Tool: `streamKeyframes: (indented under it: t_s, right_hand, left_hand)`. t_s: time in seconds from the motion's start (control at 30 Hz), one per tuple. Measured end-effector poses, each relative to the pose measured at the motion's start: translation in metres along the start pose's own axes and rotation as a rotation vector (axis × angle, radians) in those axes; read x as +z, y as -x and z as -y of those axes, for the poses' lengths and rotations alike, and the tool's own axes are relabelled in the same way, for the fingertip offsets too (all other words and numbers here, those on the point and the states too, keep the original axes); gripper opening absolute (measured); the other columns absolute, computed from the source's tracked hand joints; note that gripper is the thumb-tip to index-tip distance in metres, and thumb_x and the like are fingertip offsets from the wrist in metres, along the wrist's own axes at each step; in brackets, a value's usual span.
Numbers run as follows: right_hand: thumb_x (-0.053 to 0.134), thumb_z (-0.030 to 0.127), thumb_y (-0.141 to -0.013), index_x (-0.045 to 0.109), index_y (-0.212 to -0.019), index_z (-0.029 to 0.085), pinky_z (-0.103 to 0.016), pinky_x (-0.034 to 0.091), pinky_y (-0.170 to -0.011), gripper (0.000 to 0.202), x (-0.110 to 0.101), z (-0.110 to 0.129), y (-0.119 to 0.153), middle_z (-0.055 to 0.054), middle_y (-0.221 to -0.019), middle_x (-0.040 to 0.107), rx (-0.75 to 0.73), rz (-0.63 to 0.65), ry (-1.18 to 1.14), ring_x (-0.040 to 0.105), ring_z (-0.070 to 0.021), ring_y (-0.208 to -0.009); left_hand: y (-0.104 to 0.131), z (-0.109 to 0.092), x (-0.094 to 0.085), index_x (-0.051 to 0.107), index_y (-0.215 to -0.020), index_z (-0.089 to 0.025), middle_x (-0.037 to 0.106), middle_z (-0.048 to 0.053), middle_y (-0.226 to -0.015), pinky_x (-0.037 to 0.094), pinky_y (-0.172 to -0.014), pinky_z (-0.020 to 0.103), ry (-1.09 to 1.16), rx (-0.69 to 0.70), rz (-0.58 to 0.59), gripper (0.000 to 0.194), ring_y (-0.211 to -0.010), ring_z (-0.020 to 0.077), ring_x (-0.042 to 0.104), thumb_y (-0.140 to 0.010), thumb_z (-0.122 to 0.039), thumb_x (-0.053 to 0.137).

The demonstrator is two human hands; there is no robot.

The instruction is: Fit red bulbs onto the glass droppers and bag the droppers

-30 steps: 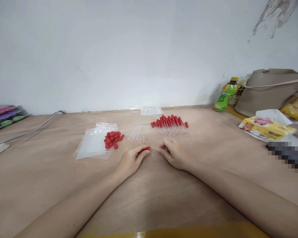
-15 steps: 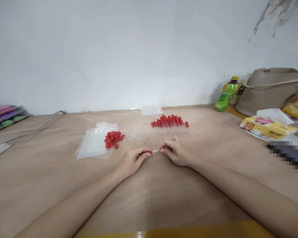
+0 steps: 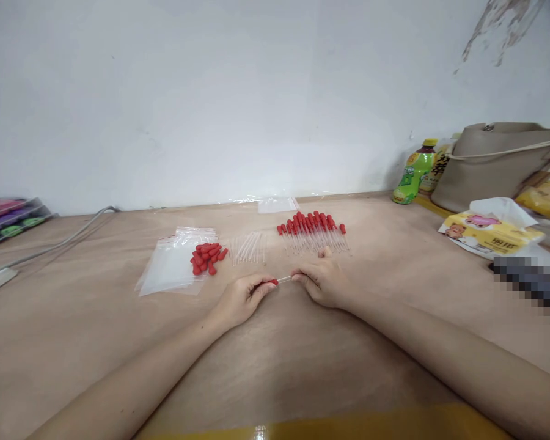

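Note:
Between thumb and fingers, my left hand pinches a red rubber bulb, whose end pokes out to the right. A thin clear glass dropper tube runs from the bulb to my right hand, which grips its other end. Whether the tube sits inside the bulb is hard to make out. Beyond my left hand, loose red bulbs lie heaped on clear plastic zip bags. Bare glass tubes lie in a row beside them. Past my right hand rest several droppers with red bulbs fitted.
A green drink bottle and a grey-beige bag stand at the back right. Nearer are a yellow tissue pack and a blurred-out dark object. A grey cable and colourful packaged items lie left.
Both hands stay joined by the bulb and tube. Less of the red bulb shows past my left fingers, and a finger of my right hand now sticks up. The view has shifted slightly.

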State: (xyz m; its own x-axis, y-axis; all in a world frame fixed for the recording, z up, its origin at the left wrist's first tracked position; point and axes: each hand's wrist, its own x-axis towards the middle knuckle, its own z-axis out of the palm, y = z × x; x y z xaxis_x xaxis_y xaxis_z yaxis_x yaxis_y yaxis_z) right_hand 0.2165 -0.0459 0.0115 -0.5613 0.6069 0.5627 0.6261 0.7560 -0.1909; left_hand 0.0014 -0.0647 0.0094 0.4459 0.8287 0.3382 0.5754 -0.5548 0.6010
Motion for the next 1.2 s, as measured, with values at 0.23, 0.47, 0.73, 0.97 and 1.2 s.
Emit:
streamKeyframes:
  t_s: [0.23,0.47,0.73,0.97,1.2]
  right_hand:
    - [0.038,0.024,-0.087,0.059,-0.077,0.019,-0.032,0.02,-0.07,0.024,-0.001,0.001,0.001,0.0,-0.066,0.063,-0.046,0.004,0.052,0.049,-0.0109,-0.057]
    - [0.043,0.024,-0.085,0.057,-0.085,0.019,-0.029,0.031,-0.071,0.015,0.002,-0.003,0.002,-0.002,-0.08,0.064,0.061,0.097,-0.129,0.053,-0.0131,-0.068]
    - [0.046,0.023,-0.084,0.057,-0.078,0.019,-0.028,0.033,-0.068,0.013,0.001,-0.003,0.004,-0.001,-0.073,0.062,0.036,-0.007,-0.172,0.053,-0.0133,-0.068]
    - [0.041,0.023,-0.085,0.056,-0.072,0.017,-0.029,0.026,-0.068,0.021,0.006,0.001,0.003,0.0,-0.066,0.061,0.014,0.013,-0.085,0.049,-0.0108,-0.058]
    - [0.036,0.025,-0.088,0.052,-0.064,0.016,-0.029,0.022,-0.069,0.03,0.008,0.005,0.003,0.001,-0.06,0.057,0.023,0.038,-0.038,0.039,-0.008,-0.052]
  left_hand:
    - [0.0,-0.001,0.0,0.065,-0.09,-0.02,0.067,0.0,-0.08,0.046,-0.063,0.023,-0.018,-0.009,0.041,0.025,-0.067,0.0127,0.059,-0.085,-0.036,0.045]
    - [-0.003,0.011,0.002,0.065,-0.092,-0.021,0.069,0.0,-0.085,0.05,-0.067,0.024,0.061,-0.051,-0.053,0.024,-0.073,0.0143,0.062,-0.078,-0.038,0.056]
    - [-0.004,0.006,-0.003,0.067,-0.089,-0.02,0.07,0.0,-0.085,0.051,-0.069,0.025,0.078,-0.051,-0.035,0.02,-0.074,0.0148,0.063,-0.079,-0.033,0.055]
    - [-0.001,0.011,0.001,0.067,-0.089,-0.021,0.069,0.0,-0.085,0.049,-0.069,0.023,0.082,-0.044,-0.012,0.02,-0.075,0.0139,0.063,-0.08,-0.034,0.054]
    - [0.0,0.009,0.003,0.066,-0.09,-0.021,0.069,-0.001,-0.085,0.049,-0.069,0.023,0.042,-0.044,0.01,0.022,-0.075,0.0142,0.063,-0.08,-0.036,0.054]
